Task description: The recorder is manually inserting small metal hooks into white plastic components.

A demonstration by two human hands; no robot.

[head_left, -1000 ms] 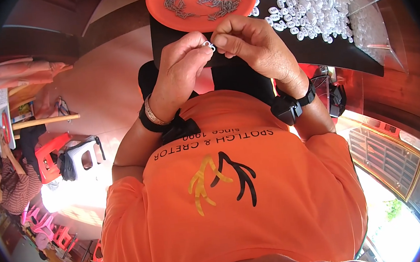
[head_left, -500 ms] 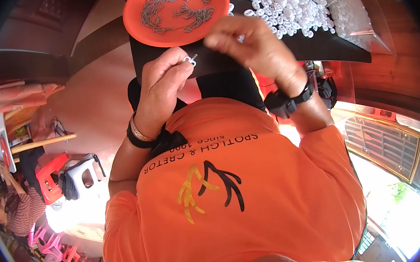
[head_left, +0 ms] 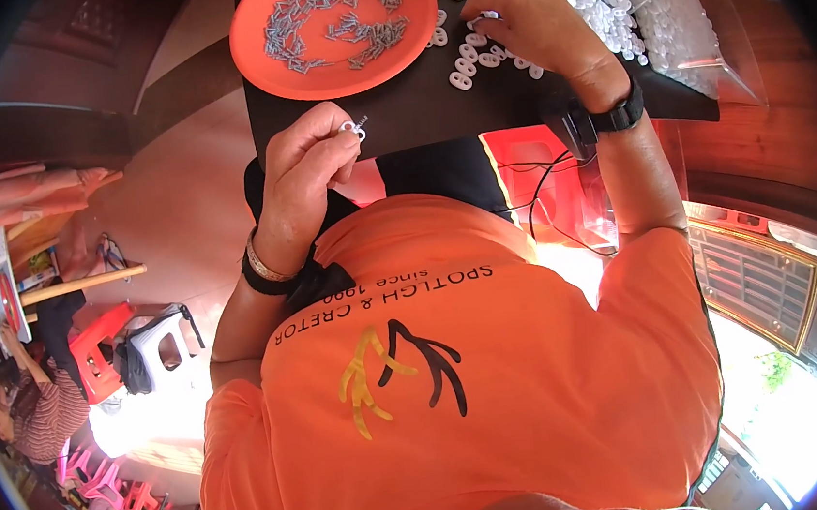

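Note:
My left hand (head_left: 308, 162) is closed in a pinch near the table's front edge. Between its thumb and forefinger sits a small white plastic piece with two holes (head_left: 350, 130), with a thin grey screw (head_left: 363, 121) sticking out of it. Over the near edge of the spread of white two-holed pieces (head_left: 461, 79), my right hand (head_left: 544, 29) has curved fingers with thumb and forefinger apart. White shows in that gap; its fingertips are partly hidden. An orange-red plate (head_left: 335, 79) bearing many small grey screws (head_left: 370, 37) lies beyond my left hand.
The dark table (head_left: 396, 110) ends just before my body. At its right side, a clear plastic container (head_left: 691, 36) lies beside the white pieces. Cables (head_left: 543, 180) hang below the table. Far left are stools (head_left: 158, 340) and another person (head_left: 48, 413).
My right hand has moved from near my left hand, away and rightward over the white pieces. My left hand has shifted slightly left and nearer, still pinching the white piece with its screw.

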